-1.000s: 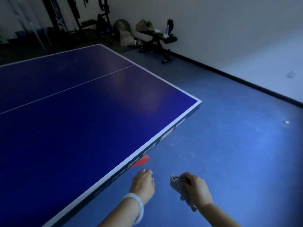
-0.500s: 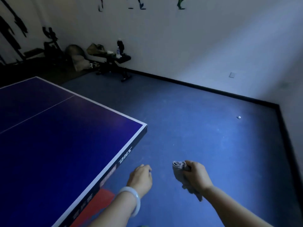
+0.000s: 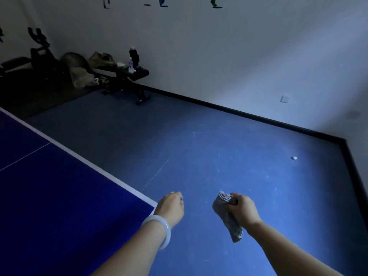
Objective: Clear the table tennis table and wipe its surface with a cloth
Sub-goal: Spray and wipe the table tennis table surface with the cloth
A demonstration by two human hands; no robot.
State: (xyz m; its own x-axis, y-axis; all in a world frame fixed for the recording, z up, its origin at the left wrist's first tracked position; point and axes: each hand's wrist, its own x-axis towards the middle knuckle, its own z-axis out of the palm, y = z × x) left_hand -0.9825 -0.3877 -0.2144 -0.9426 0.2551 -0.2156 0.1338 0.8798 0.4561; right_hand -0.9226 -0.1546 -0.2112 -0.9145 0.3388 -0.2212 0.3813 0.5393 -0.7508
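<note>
Head view: worktop (image 3: 49, 196) visibly bare, wiping apparently pending; right hand (image 3: 244, 210) at 5 o'clock grips cloth (image 3: 229, 218), left hand (image 3: 172, 208) loosely curled, empty.

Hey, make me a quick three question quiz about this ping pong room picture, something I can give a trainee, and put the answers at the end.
1. True or false: the right hand grips a folded grey cloth.
2. Where does the small white ball lie?
A. on the table tennis table
B. on the blue floor, near the right wall
C. in the left hand
3. Fill in: the white bangle sits on the ____ wrist.

Key
1. True.
2. B.
3. Left.
</note>
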